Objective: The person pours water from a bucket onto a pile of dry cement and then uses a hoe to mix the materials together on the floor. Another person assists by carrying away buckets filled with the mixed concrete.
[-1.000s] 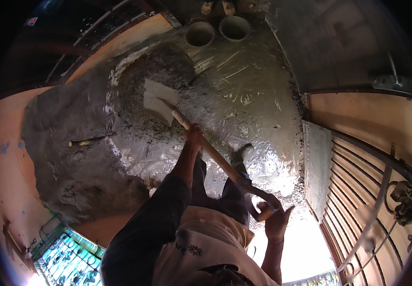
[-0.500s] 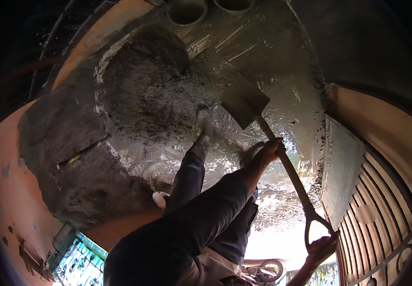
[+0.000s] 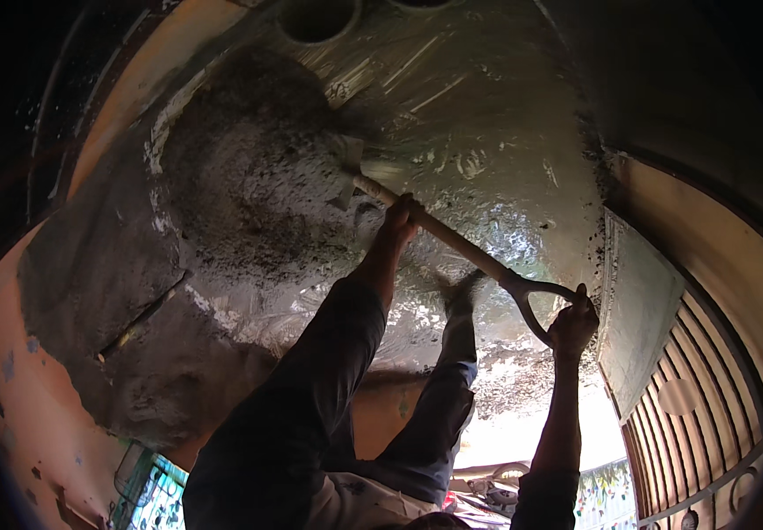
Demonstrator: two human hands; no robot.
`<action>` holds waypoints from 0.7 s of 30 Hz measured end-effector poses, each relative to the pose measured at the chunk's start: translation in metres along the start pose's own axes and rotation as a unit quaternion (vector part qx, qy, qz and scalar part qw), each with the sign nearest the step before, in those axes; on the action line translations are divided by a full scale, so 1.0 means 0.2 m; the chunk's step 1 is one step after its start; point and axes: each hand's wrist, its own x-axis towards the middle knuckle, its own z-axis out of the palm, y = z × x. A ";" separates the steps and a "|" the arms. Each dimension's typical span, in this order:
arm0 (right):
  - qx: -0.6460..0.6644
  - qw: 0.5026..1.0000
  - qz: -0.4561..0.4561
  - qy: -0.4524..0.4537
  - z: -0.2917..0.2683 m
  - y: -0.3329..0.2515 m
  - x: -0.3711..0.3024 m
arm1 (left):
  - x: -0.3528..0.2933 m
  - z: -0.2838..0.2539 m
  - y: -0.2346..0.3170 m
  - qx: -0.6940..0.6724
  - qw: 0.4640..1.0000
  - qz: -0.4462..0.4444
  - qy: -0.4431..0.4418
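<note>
A long-handled shovel (image 3: 461, 240) slants across the middle from upper left to lower right. My left hand (image 3: 402, 215) is closed round its shaft near the blade. My right hand (image 3: 573, 328) grips the D-shaped handle at the other end. The blade (image 3: 347, 168) meets the right side of a heap of wet grey mortar (image 3: 244, 172), and its tip is hard to make out there. My bare foot (image 3: 461, 290) shows on the wet floor below the shaft.
Two round containers, one a dark bucket (image 3: 318, 19), stand at the far edge. A stick (image 3: 144, 316) with a yellowish part lies left of the heap. On the right are a barred metal gate (image 3: 695, 397) and a grey panel (image 3: 639, 305). Peeling orange wall (image 3: 54, 389) borders the left.
Both hands have swung the shovel left. Its blade went from over the wet floor to the heap's right side. My left hand moved up and left; my right hand rose.
</note>
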 end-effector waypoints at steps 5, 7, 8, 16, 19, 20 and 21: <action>0.170 0.922 0.306 -0.164 0.03 0.26 -0.15 | -0.15 -0.03 -0.18 0.053 0.994 0.010 0.096; 0.261 0.863 0.406 -0.150 0.02 0.25 -0.28 | -0.27 -0.12 -0.19 0.057 0.991 0.031 0.115; 0.301 0.825 0.458 -0.137 0.00 0.24 -0.37 | -0.33 -0.20 -0.21 0.080 0.987 0.046 0.135; 0.446 0.658 0.604 -0.057 -0.20 -0.03 -1.21 | -0.89 -0.37 -0.11 0.221 0.954 0.084 0.182; 0.528 0.580 0.617 -0.054 -0.50 -0.26 -1.16 | -0.97 -0.24 -0.03 0.262 0.948 0.088 0.155; 0.516 0.601 0.609 -0.029 -0.55 -0.31 -1.16 | -1.03 -0.12 -0.03 0.274 0.949 0.070 0.138; 0.505 0.622 0.598 -0.008 -0.58 -0.35 -1.15 | -1.07 -0.02 -0.01 0.283 0.949 0.057 0.123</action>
